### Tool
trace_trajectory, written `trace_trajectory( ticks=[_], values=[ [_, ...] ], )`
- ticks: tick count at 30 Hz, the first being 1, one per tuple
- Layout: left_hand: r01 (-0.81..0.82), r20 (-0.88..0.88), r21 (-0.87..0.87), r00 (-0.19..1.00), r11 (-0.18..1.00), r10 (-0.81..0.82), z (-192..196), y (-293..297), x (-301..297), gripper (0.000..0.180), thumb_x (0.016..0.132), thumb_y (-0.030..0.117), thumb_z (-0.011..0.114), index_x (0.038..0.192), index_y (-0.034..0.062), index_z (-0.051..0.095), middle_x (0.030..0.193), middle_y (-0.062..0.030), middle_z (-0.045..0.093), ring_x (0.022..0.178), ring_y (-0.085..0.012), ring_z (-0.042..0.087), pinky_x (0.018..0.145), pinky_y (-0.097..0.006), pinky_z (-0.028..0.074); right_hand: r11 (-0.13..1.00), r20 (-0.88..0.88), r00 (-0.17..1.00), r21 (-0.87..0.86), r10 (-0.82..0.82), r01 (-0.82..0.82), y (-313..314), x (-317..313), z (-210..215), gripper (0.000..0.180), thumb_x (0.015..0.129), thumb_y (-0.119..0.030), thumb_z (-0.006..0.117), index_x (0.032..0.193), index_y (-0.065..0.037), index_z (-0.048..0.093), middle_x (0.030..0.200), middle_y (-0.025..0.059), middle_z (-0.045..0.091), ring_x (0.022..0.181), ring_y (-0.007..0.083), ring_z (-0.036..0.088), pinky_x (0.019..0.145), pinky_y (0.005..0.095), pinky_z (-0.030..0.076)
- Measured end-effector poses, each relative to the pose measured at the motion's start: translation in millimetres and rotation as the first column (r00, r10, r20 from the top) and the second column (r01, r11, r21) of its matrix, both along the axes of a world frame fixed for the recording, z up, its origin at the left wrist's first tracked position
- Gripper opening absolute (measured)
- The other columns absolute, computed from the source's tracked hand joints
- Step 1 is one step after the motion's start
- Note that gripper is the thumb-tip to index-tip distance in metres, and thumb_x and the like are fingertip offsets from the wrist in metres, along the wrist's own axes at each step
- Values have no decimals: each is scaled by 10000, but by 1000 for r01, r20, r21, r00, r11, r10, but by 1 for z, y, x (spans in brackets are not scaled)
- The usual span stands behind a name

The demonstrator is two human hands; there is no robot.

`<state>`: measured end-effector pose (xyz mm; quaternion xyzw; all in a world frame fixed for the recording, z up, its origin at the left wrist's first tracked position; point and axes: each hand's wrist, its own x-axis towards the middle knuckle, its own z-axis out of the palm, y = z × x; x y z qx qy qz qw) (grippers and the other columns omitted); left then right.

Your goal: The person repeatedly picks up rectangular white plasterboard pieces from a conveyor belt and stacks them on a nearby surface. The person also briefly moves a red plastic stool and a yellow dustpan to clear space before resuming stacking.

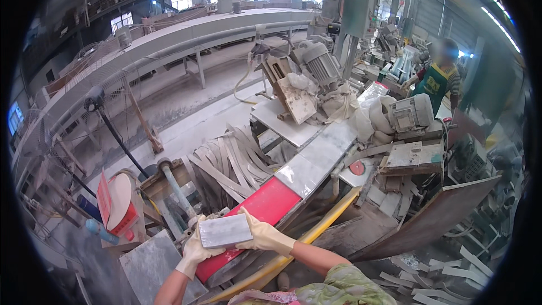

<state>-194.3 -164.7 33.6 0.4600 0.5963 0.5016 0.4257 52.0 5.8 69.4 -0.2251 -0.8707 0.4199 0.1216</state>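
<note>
Head view: I've got both gloved hands on a grey stone slab (224, 231), held flat just above the near end of the red feed bed (257, 214). Left hand (195, 251) cups its left edge from below, fingers curled; right hand (261, 236) clamps the right edge, thumb over the top. I'd judge this as the loading step: next comes squaring the slab to the bed and lowering it level toward the pale tiles (316, 158) ahead.
</note>
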Motion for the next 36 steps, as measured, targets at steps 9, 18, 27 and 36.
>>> trace_trajectory(
  ticks=[9,18,27,36],
  values=[
    [8,-248,-82,968,997,-29,49,4,6,1166,674,296,1054,1628,103,412,1394,-44,705,1301,-195,677,1134,-334,524,1000,-120,993,8,18,-17,7,-3,2,1284,794,-469,966,1718,27,225,1601,245,538,1471,390,547,1231,430,443],
    [0,-528,-136,846,991,-73,42,1,-7,1168,618,368,1047,1589,82,466,1397,-77,704,1333,-223,662,1172,-345,493,1000,-37,999,-9,3,-3,3,-10,7,1305,759,-447,975,1728,-1,225,1617,228,536,1469,381,554,1226,413,450],
    [-23,-417,-30,909,999,9,20,-13,-15,1375,637,432,1024,1713,43,260,1533,-126,633,1413,-254,624,1205,-342,479,992,-135,990,-126,-34,16,-15,-17,12,1272,716,-275,1033,1698,14,277,1475,216,648,1377,341,634,1181,405,480],
    [99,-22,83,995,992,-97,16,-26,-47,1111,664,244,1011,1623,48,485,1511,-75,660,1401,-212,616,1208,-362,461,981,-53,979,-1,-196,196,-58,-47,57,1194,704,-330,1004,1633,68,369,1432,310,649,1375,388,639,1164,440,498]
  ],
)
